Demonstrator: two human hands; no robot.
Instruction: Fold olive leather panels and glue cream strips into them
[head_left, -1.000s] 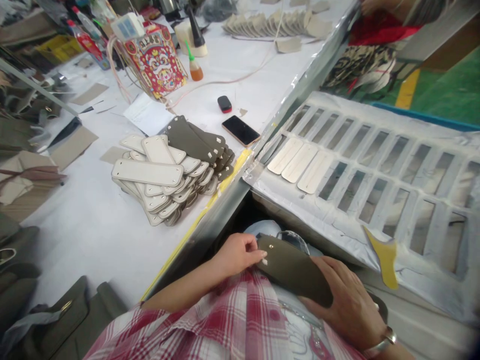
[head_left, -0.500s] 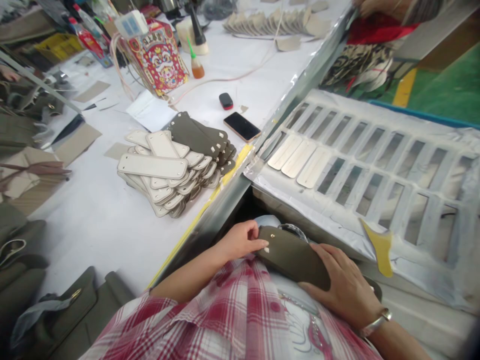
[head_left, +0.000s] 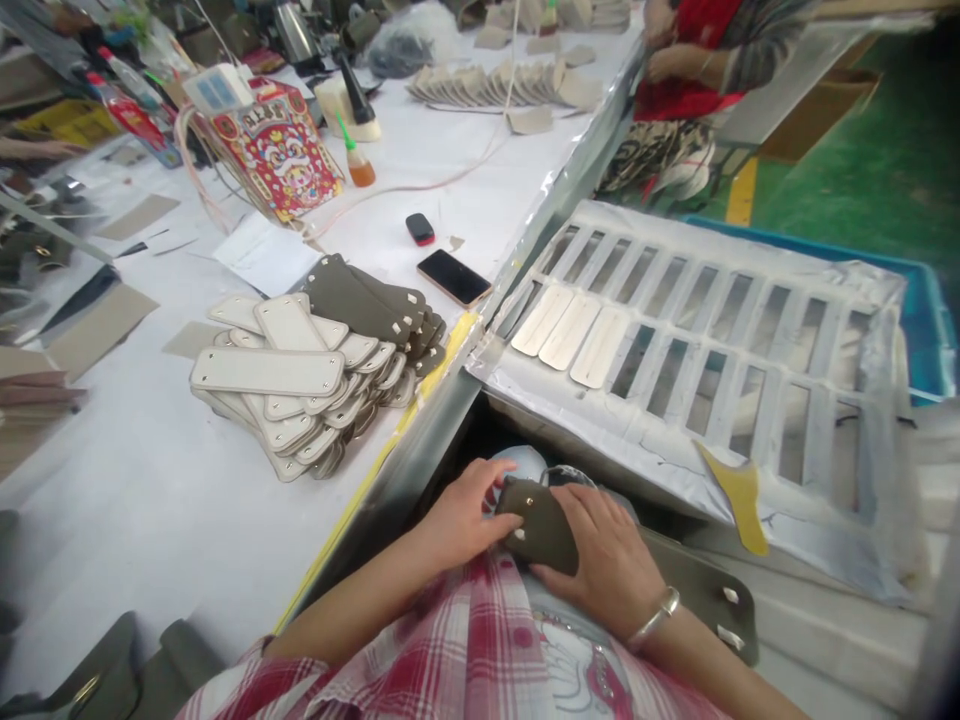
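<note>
In my lap lies a long olive leather strip (head_left: 701, 575) with rounded corners and small metal studs near its ends. My right hand (head_left: 607, 555) is closed over its middle, thumb at the near edge and fingers across the top. At the left end my left hand (head_left: 465, 515) grips the edge, its thumb on the strip beside a stud; its curled fingers are partly hidden. To the left, on the table, is a pile of pale strips (head_left: 270, 372) with studs, together with several olive strips (head_left: 360, 295).
A pale slotted rack (head_left: 675, 400) stands at right, with three pale pieces (head_left: 570, 330) and a yellow scraper-like piece (head_left: 739, 500) on it. A phone (head_left: 454, 277), a red bag (head_left: 277, 150) and a glue bottle (head_left: 358, 165) are on the white table (head_left: 120, 480). Another person's arm (head_left: 686, 65) shows behind.
My right hand has slid left along the olive strip, uncovering its right end with its studs. My left hand stays at the left end, fingers more spread. The view has shifted.
</note>
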